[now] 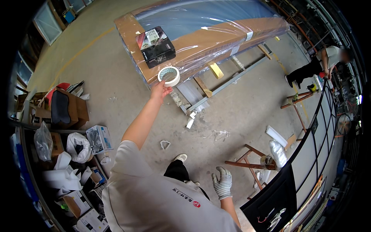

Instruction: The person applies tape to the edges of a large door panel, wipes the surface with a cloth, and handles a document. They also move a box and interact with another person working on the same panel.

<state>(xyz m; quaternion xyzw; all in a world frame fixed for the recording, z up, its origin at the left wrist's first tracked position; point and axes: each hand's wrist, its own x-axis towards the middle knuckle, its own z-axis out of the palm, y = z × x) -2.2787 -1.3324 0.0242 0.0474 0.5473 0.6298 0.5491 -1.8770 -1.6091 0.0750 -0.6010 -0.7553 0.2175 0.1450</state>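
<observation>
A roll of white tape [176,80] is pinched at its near edge by my bare left hand [159,91], the arm stretched forward. The roll is at the near corner of a long package [193,49] in brown cardboard, blue sheet and clear film; whether it touches the package I cannot tell. Just beyond the roll, a black printed box [156,47] lies on the package. My right hand [223,183], in a striped grey-white glove, hangs low beside my body with thumb and fingers apart, holding nothing.
Beneath the package runs a metal frame [226,86] with wooden blocks. Boxes and bags crowd a shelf [29,129] at left. A wooden trestle [253,164] and a large black-framed panel [309,154] stand at right. Another person [326,60] works beyond them.
</observation>
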